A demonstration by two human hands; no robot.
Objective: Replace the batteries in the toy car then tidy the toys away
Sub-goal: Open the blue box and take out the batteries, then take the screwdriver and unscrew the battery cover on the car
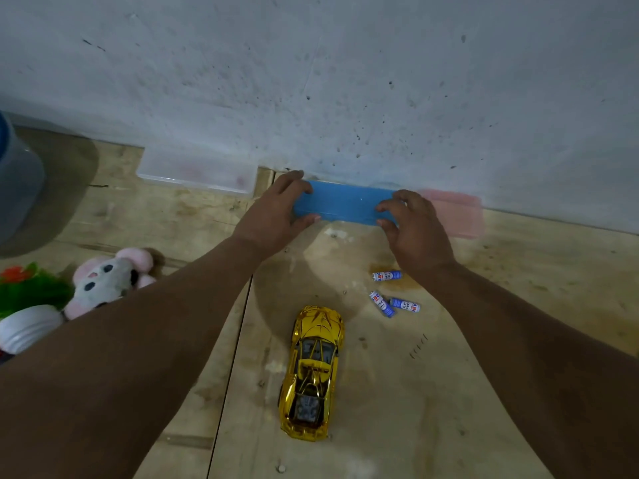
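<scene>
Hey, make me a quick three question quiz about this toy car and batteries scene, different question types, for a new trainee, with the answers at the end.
1. True or false: the gold toy car is held in the left hand.
2. Multiple choice: what do both hands grip? A) the plush toy B) the blue box C) a battery
3. Fill in: the number of loose batteries lying on the wooden surface, near the right hand, is ____.

Key:
1. False; the car lies on the wood, untouched.
2. B; one hand grips each end of the box.
3. Three.
</scene>
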